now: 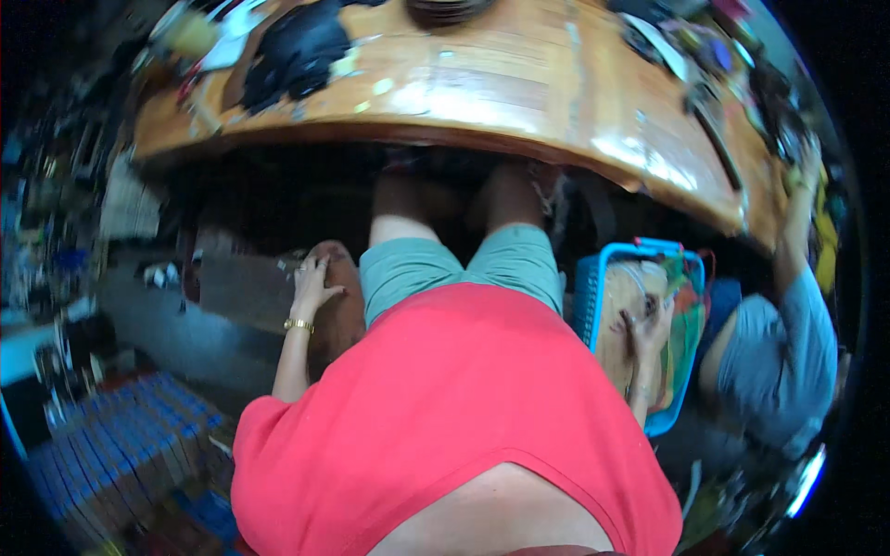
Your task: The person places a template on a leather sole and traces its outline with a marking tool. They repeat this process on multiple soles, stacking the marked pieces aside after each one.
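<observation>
Basket: a blue plastic basket [593, 287] stands low at the person's right side, beside the right thigh and under the edge of the wooden surface [519, 83]; pale and multicoloured material fills it.
Right hand: the right hand [649, 329] reaches down into the basket, fingers spread and lying flat on the pale contents; it grips nothing that can be made out.
Stool: a round brown seat [338, 306] sits at the left hip.
Left hand: the left hand [311, 285] rests palm down on the seat's edge, fingers fanned open, a gold bracelet at the wrist.
Arm pose: both arms hang nearly straight down past the red shirt, elbows barely bent.
Doing it well: in my judgement, keeping weight braced on the left hand lets the right sort by touch; turning the head to the basket would help.
Nearby: another person's grey sleeve [779, 343] is just right of the basket.
</observation>
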{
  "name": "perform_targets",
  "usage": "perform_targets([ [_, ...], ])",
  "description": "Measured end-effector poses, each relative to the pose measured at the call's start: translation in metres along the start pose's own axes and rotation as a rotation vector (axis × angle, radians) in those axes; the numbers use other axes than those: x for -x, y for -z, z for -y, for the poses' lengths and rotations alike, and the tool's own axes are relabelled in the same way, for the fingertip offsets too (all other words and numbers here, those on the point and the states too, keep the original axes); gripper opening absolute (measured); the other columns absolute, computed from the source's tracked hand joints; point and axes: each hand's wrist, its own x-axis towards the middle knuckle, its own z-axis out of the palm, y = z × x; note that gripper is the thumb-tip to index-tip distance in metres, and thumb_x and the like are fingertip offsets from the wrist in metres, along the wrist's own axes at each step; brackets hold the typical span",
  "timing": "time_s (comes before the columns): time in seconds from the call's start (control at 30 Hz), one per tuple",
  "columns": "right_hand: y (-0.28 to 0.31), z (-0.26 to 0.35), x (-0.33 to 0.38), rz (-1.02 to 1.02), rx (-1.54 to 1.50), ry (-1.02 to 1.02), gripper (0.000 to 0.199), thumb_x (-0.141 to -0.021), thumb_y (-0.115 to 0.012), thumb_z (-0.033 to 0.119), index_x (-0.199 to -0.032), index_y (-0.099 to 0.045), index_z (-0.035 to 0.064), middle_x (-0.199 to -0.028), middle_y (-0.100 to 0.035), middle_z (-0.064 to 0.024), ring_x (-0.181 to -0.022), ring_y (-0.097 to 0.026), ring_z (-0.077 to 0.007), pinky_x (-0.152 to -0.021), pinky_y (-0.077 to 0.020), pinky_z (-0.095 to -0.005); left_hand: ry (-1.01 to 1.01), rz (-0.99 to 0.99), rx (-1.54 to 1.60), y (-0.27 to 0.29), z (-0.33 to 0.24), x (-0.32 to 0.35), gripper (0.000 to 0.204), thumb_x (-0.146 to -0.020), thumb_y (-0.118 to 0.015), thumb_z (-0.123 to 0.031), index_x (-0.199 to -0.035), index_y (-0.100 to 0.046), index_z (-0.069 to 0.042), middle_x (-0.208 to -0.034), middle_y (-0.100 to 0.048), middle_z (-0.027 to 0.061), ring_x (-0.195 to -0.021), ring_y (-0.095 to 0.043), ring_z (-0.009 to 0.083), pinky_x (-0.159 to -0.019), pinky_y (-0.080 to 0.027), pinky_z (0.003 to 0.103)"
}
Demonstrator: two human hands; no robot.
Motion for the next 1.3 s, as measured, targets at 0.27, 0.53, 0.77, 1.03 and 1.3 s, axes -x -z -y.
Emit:
perform_targets([
  [0.27, -0.021, -0.012, -0.007, -0.070, 0.145, 0.091, 0.052, -0.051, -0.087, 0.012, -0.095, -0.060, 0.0033, -0.095, -0.057, -0.0169, -0.089, -0.055, -0.0352, -0.078, -0.0447, -0.0435, 0.056, -0.223, 0.239, -0.054, 0.030, 0.023, 0.119, -0.056, -0.085, -0.046, -0.148, -0.020, -0.008, -0.150, -0.022, 0.0232, -0.137, -0.027, 0.0399, -0.108, -0.030, 0.046],
  [0.53, -0.013, 0.003, -0.015, 0.004, 0.093, 0.117, 0.050, -0.051, -0.086, 0.011, -0.093, -0.061, 0.0054, -0.096, -0.057, -0.0153, -0.091, -0.054, -0.0354, -0.081, -0.0443, -0.0432, 0.158, -0.166, 0.129, -0.016, 0.024, -0.011, 0.121, -0.045, -0.089, -0.045, -0.143, -0.030, -0.006, -0.123, -0.045, 0.0168, -0.116, -0.045, 0.0364, -0.098, -0.039, 0.046],
  [0.77, -0.016, -0.001, -0.016, 0.010, 0.094, 0.093, 0.053, -0.047, -0.086, 0.011, -0.093, -0.059, 0.0094, -0.095, -0.057, -0.0129, -0.091, -0.054, -0.0345, -0.080, -0.0439, -0.0435, 0.120, -0.337, 0.154, 0.004, 0.022, -0.017, 0.080, -0.043, -0.092, -0.032, -0.107, -0.049, -0.009, -0.109, -0.050, 0.0105, -0.106, -0.050, 0.0322, -0.085, -0.043, 0.045],
  [1.03, -0.020, 0.006, -0.025, 0.006, 0.065, 0.081, 0.052, -0.047, -0.087, 0.012, -0.090, -0.058, 0.0071, -0.093, -0.057, -0.0114, -0.087, -0.054, -0.0320, -0.078, -0.0433, -0.0435, 0.088, -0.295, 0.473, 0.013, 0.020, -0.029, 0.051, -0.057, -0.086, -0.019, -0.092, -0.049, -0.007, -0.082, -0.060, 0.0120, -0.081, -0.060, 0.0342, -0.069, -0.048, 0.042],
  [1.3, -0.027, 0.003, -0.045, 0.020, -0.033, 0.112, 0.045, -0.047, -0.086, 0.012, -0.077, -0.055, 0.0049, -0.086, -0.055, -0.0121, -0.085, -0.054, -0.0321, -0.076, -0.0446, -0.0406, -0.315, 0.184, 0.675, 0.198, -0.047, -0.024, 0.014, -0.079, -0.070, -0.010, -0.082, -0.062, 0.000, -0.069, -0.054, -0.0041, -0.066, -0.047, 0.0036, -0.057, -0.041, 0.024],
])
